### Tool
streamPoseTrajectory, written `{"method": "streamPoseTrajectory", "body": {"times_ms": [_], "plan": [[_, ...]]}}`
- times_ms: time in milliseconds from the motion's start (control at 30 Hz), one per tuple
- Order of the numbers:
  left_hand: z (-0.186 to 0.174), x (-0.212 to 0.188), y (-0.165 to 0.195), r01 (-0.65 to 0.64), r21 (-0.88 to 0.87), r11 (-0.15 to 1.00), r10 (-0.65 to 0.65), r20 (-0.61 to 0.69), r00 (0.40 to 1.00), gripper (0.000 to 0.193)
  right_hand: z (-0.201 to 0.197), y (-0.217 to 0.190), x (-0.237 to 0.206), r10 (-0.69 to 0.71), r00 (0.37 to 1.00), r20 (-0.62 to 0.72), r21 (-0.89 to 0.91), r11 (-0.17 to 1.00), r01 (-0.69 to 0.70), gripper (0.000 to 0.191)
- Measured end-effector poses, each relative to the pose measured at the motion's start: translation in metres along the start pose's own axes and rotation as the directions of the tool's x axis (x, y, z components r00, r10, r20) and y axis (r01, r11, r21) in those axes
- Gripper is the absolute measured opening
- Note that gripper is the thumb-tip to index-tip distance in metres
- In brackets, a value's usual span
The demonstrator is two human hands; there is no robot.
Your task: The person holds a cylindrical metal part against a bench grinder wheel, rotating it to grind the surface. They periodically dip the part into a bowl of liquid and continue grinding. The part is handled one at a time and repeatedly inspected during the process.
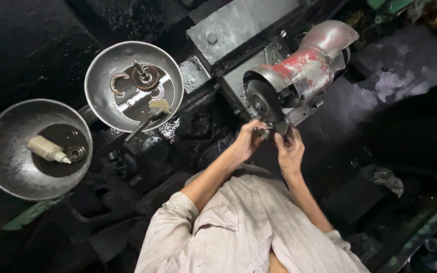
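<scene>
Both hands, left [247, 141] and right [289, 151], pinched a small part [268, 129], fingers curled. It met the wheel [262, 101]. Its axis could not be told.

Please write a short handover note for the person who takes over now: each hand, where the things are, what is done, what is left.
Left hand and right hand: together hold a small dark metal part at the dark round grinding wheel of the red and grey bench grinder.
Nearer round metal bowl: curved piece, round parts.
Far metal bowl: pale bottle, ring.
Done: cannot tell.
Left: the part in hand.
</scene>
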State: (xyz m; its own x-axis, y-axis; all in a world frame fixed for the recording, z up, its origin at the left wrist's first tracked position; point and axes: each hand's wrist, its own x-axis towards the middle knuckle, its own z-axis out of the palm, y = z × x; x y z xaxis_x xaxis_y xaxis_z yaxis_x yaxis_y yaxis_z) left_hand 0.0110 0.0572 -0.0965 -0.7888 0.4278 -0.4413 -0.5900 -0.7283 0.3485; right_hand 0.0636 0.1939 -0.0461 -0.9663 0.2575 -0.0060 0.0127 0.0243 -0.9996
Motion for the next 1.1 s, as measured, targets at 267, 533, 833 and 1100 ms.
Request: {"method": "streamPoseTrajectory", "body": {"times_ms": [267, 533, 833, 1100], "plan": [[-0.005, -0.003, 0.013, -0.049, -0.038, 0.998, 0.048, -0.017, 0.999, 0.014, 0.016, 0.006, 0.015, 0.061, 0.998, 0.033, -0.023, 0.998, -0.06, 0.04], [0.001, 0.002, 0.005, 0.034, 0.076, 0.997, -0.028, -0.08, 0.996, 0.013, 0.007, 0.005, -0.001, 0.002, 1.0, -0.007, 0.046, 0.999, -0.001, 0.043], [-0.017, -0.012, 0.019, 0.011, 0.115, 0.993, -0.001, -0.089, 0.996, 0.02, 0.011, 0.02, 0.013, 0.094, 0.987, 0.131, -0.072, 0.994, -0.085, 0.032], [-0.001, -0.041, 0.02, 0.083, 0.68, 0.729, -0.081, -0.035, 0.996, 0.044, -0.039, 0.026, -0.001, 0.353, 0.909, 0.224, -0.024, 0.934, -0.357, 0.045]]}}
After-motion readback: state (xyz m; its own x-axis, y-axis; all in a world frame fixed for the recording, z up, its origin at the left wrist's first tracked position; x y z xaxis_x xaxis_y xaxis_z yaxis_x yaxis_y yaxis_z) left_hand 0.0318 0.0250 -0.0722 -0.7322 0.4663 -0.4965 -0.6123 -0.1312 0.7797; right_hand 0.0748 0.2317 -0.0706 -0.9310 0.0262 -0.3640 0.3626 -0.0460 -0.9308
